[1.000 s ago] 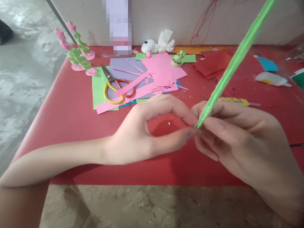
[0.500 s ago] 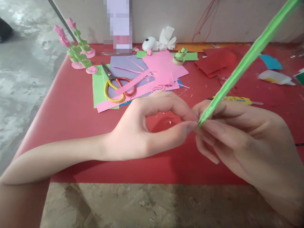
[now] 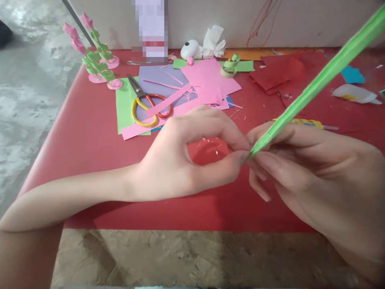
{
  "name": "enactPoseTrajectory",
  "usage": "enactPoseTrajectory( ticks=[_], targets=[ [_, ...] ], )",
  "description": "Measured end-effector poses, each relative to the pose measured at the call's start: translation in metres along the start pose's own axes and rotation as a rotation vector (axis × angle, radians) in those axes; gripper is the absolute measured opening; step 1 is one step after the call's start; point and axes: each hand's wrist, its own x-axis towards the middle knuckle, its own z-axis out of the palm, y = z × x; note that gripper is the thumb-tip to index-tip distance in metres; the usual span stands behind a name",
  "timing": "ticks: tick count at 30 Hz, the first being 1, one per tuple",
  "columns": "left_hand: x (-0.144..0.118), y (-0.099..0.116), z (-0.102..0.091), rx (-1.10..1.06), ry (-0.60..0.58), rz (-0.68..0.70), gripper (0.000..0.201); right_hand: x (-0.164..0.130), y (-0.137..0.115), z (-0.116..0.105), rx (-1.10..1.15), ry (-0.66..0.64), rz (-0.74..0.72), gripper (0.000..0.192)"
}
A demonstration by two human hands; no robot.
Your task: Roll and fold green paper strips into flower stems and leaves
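Observation:
A long, narrow strip of green paper [image 3: 315,88], folded or twisted lengthwise, slants from my fingertips up to the right edge of the view. My left hand [image 3: 192,156] pinches its lower tip between thumb and index finger. Close beside it, my right hand [image 3: 306,168] grips the strip near the same end, thumb and fingers closed on it. The very tip is hidden between the fingers. Both hands are raised over the red table [image 3: 144,216].
Scissors [image 3: 138,94] with yellow and red handles lie on purple, green and pink paper sheets [image 3: 210,78]. Pink paper flowers [image 3: 99,60] stand at the back left. A yellow cutter [image 3: 313,123], a glue bottle [image 3: 355,94] and red paper [image 3: 279,72] lie at right.
The view has shifted slightly, so the table things sit a little higher. Both hands keep their pinch on the green strip, its upper part now leaning a bit further right.

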Motion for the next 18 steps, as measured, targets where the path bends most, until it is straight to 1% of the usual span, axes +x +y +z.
enactPoseTrajectory(
  ticks=[4, 9, 13, 18],
  targets=[
    [-0.0002, -0.0042, 0.002, -0.029, 0.034, 0.076, 0.014, -0.0008, -0.0027, -0.0002, -0.08, 0.038, -0.031, 0.006],
    [0.0002, -0.0056, 0.0033, -0.055, 0.023, 0.055, 0.011, -0.0006, -0.0032, -0.0015, -0.158, 0.029, -0.034, 0.007],
    [0.0014, -0.0061, 0.002, 0.002, 0.011, 0.084, 0.014, -0.0007, -0.0039, -0.0004, -0.182, 0.034, -0.034, 0.008],
    [0.0026, -0.007, 0.0008, 0.046, 0.001, 0.101, 0.012, -0.0009, -0.0051, 0.0002, -0.208, 0.044, -0.036, 0.007]
  ],
)
